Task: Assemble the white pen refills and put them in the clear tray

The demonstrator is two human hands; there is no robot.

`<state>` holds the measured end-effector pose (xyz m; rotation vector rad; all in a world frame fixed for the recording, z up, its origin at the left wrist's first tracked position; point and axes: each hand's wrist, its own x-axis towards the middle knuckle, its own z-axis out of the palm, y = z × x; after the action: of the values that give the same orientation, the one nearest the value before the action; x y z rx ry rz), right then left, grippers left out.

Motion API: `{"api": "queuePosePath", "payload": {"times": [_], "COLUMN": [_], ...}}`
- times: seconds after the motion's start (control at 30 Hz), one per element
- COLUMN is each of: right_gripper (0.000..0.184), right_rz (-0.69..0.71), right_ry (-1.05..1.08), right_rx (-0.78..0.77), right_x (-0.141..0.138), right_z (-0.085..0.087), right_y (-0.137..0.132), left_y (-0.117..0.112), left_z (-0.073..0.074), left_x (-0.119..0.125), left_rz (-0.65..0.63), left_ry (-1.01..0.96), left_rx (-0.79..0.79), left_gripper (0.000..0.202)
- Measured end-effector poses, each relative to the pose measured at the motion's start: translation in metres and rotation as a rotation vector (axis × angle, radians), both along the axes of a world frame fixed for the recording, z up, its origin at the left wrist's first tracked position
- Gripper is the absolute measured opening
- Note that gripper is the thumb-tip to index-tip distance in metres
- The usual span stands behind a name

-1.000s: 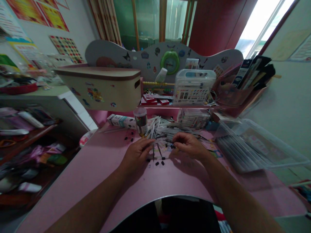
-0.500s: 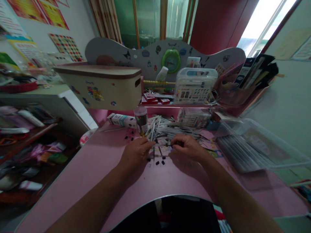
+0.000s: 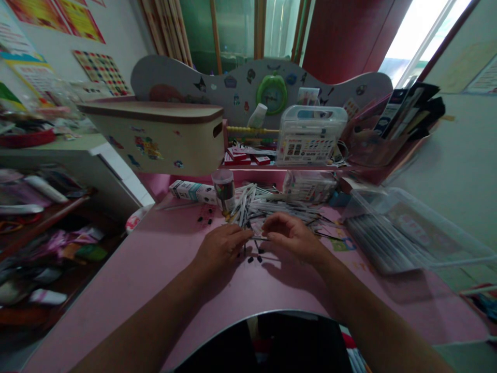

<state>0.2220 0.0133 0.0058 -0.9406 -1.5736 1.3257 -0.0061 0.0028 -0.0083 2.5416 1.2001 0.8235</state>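
Note:
A thin, pen-like stick (image 3: 259, 238) lies level between my hands, just above the pink desk. My left hand (image 3: 222, 244) pinches its left end with closed fingers. At its right end, the thumb and curled fingers of my right hand (image 3: 292, 237) close on it. Behind the hands spreads a loose pile of white and clear pen parts (image 3: 272, 208). Small black caps (image 3: 255, 258) sit on the desk in front of the fingers, beside a few thin dark sticks, partly hidden by my hands.
A clear cup (image 3: 224, 189) with dark contents stands behind my left hand, next to a long white box (image 3: 192, 191). To the right, a clear plastic bin (image 3: 438, 243) holds a stack of pens. A shelf above carries a cream storage box (image 3: 163, 140) and a clear case (image 3: 312, 135).
My right hand has moved left, closer to my left hand, with its fingers more raised. The thin stick now shows level between both hands. The view has shifted slightly.

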Motion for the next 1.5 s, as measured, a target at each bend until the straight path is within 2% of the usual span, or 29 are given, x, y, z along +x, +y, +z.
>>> {"api": "queuePosePath", "payload": {"times": [0.1,0.17,0.23,0.3,0.37,0.43,0.57,0.8,0.87,0.93,1.07,1.13,1.2,1.3,1.5], "right_gripper": [0.031,0.035,0.027,0.012,0.005,0.009,0.013,0.021,0.018,0.014,0.009,0.014,0.018,0.019,0.013], "right_rz": [-0.137,-0.253,-0.302,-0.267,-0.174,-0.082,0.014,0.033,-0.003,-0.053,-0.123,-0.158,-0.196,-0.219,-0.203], "right_ry": [0.328,0.358,0.211,-0.025,-0.281,-0.501,-0.707,-0.720,-0.657,-0.514,-0.034,0.159,0.238,0.213,0.070], "right_rx": [-0.091,-0.086,-0.089,-0.047,0.086,0.237,0.370,0.417,0.381,0.281,-0.102,-0.211,-0.230,-0.209,0.000], "right_x": [0.000,0.002,0.001,-0.003,-0.008,-0.013,-0.018,-0.020,-0.021,-0.019,-0.013,-0.011,-0.010,-0.013,-0.019], "right_z": [-0.002,-0.004,-0.006,-0.009,-0.011,-0.014,-0.019,-0.019,-0.015,-0.012,-0.010,-0.010,-0.010,-0.009,-0.009], "right_y": [0.003,0.006,0.006,0.001,-0.005,-0.010,-0.013,-0.018,-0.019,-0.017,-0.006,-0.001,0.002,0.000,-0.004], "left_y": [0.000,0.001,0.002,0.003,0.001,-0.001,-0.002,-0.001,-0.002,-0.002,0.000,0.000,-0.001,-0.005,-0.009], "left_z": [0.005,0.008,0.010,0.011,0.011,0.012,0.012,0.010,0.008,0.006,0.002,0.002,0.003,0.006,0.009], "left_x": [0.001,0.001,0.002,0.003,0.006,0.009,0.009,0.006,0.005,0.004,0.002,0.002,0.003,0.007,0.011], "left_rz": [0.079,0.155,0.211,0.233,0.221,0.212,0.213,0.173,0.153,0.125,0.046,0.021,0.022,0.025,0.028], "left_ry": [-0.193,-0.341,-0.466,-0.603,-0.740,-0.811,-0.759,-0.739,-0.728,-0.712,-0.641,-0.549,-0.460,-0.385,-0.296], "left_rx": [-0.145,-0.266,-0.352,-0.412,-0.476,-0.510,-0.431,-0.483,-0.492,-0.503,-0.548,-0.523,-0.501,-0.485,-0.367], "left_gripper": [0.024,0.025,0.024,0.028,0.039,0.049,0.056,0.045,0.043,0.041,0.051,0.054,0.042,0.024,0.026]}}
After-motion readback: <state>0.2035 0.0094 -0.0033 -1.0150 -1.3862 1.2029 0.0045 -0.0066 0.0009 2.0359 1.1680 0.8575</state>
